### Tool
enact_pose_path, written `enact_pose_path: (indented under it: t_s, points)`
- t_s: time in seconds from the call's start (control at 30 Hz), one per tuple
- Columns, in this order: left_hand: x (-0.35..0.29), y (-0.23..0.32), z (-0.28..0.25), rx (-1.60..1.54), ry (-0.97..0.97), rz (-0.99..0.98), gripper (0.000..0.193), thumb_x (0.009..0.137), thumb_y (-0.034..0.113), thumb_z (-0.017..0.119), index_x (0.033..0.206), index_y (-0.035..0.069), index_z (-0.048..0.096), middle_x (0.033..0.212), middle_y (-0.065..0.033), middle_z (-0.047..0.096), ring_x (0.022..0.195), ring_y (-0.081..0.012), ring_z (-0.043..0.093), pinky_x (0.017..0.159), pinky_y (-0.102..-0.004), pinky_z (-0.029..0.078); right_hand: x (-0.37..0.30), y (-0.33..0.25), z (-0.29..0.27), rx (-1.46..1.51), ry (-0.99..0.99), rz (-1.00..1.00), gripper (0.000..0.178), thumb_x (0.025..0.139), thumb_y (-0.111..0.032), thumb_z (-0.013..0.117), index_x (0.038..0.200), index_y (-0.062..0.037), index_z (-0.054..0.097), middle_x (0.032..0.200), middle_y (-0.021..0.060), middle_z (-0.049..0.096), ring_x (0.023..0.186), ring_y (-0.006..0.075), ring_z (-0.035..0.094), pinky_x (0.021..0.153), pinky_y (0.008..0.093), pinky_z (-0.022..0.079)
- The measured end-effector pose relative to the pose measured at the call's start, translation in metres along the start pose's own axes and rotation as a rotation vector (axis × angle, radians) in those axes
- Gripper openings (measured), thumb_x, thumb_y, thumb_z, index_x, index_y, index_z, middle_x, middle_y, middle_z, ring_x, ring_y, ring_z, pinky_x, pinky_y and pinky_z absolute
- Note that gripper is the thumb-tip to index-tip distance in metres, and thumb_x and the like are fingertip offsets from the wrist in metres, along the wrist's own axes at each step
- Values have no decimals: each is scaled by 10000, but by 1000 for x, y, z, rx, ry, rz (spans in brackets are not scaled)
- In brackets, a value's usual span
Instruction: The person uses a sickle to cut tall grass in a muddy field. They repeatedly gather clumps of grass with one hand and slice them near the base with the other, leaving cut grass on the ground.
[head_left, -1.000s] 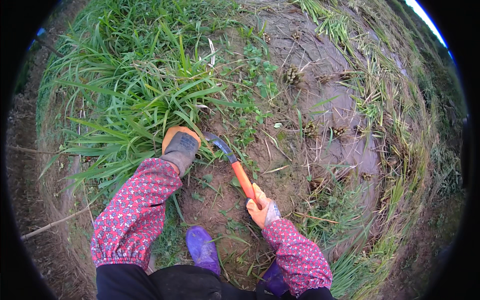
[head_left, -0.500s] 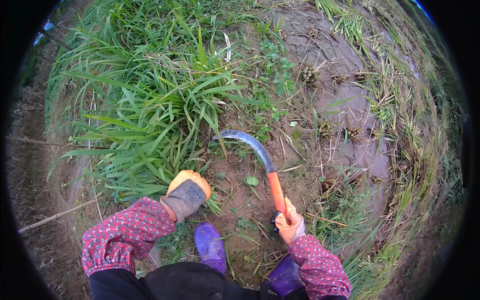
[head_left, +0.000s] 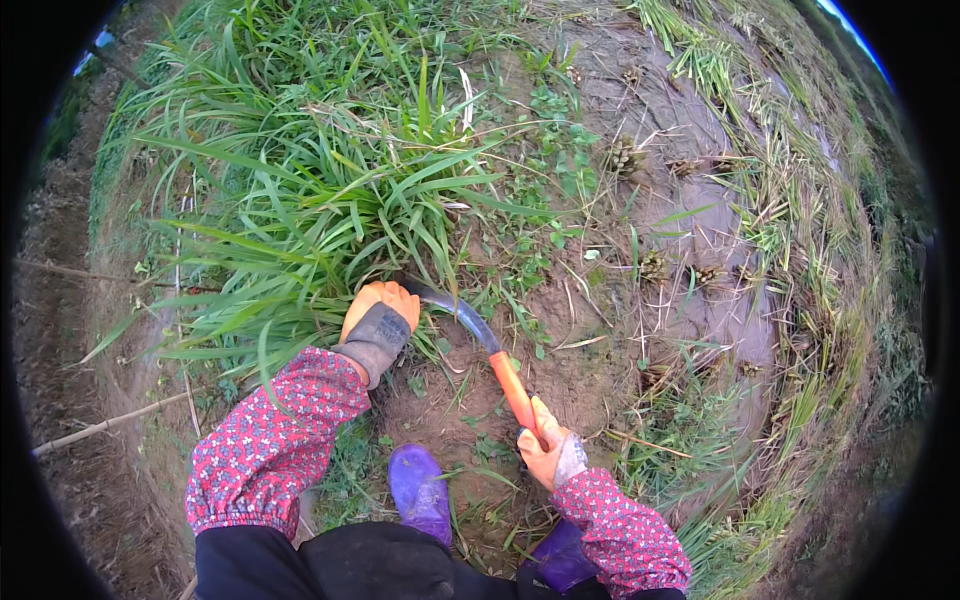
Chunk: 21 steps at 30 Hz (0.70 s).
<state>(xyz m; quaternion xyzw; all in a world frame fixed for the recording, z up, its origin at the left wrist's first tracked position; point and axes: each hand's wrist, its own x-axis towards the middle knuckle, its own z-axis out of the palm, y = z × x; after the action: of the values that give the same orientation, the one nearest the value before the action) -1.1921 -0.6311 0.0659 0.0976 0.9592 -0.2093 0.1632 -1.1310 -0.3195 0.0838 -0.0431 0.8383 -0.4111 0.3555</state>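
My right hand (head_left: pixel 548 452), in an orange glove, is wrapped round the orange handle of a sickle (head_left: pixel 515 392). Its dark curved blade reaches up and left into the base of a thick clump of long green grass (head_left: pixel 330 215), where the tip is hidden. Close beside the blade, my left hand (head_left: pixel 380 322) is closed on grass stems at the clump's near edge. That glove is orange with a grey cuff. Patterned red sleeves cover both forearms.
Two purple boots (head_left: pixel 420 490) stand on bare soil below my hands. To the right, cut stubble (head_left: pixel 625 158) pokes from wet mud, with cut stalks (head_left: pixel 790 230) lying beyond. A thin pole (head_left: pixel 110 424) and a string line run along the left.
My left hand has moved up into the base of the grass and closed there. The sickle has shifted left, its blade entering the clump beside that hand.
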Motion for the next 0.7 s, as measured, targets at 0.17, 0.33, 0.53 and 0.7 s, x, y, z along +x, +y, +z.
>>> enact_pose_path:
  t_s: [0.17, 0.33, 0.53, 0.7]
  points:
    - [9, -7, -11, 6, -38, 75, 119, 717, 74, 599, 726, 130, 703, 703, -25, 680, 675, -199, 659, 559, -337, 473, 17, 5, 7, 138, 39, -127, 590, 841, -173, 572, 1374, -38, 359, 1161, 232, 578, 1054, 302, 598, 879, 339, 459]
    - [-28, -4, -11, -30, -129, 60, 112, 683, 86, 595, 692, 158, 681, 689, -48, 668, 667, -222, 655, 564, -344, 475, -44, -9, -24, -64, -47, 51, 573, 844, -162, 584, 1363, -43, 373, 898, 178, 629, 794, 234, 629, 706, 329, 490]
    - [-75, -13, 7, -52, -221, 136, 89, 664, 89, 599, 694, 128, 673, 759, -72, 674, 771, -232, 650, 608, -371, 497, -40, 3, -36, -39, 134, -277, 561, 835, -133, 592, 1351, -51, 388, 810, 134, 612, 661, 204, 603, 612, 316, 488]
    - [-58, -9, -6, -107, 100, 106, 36, 633, 120, 591, 627, 138, 621, 727, -35, 592, 762, -212, 592, 637, -341, 466, 17, -28, 0, 12, 249, -243, 572, 832, -127, 584, 1359, -43, 377, 931, 200, 618, 786, 279, 642, 680, 339, 501]
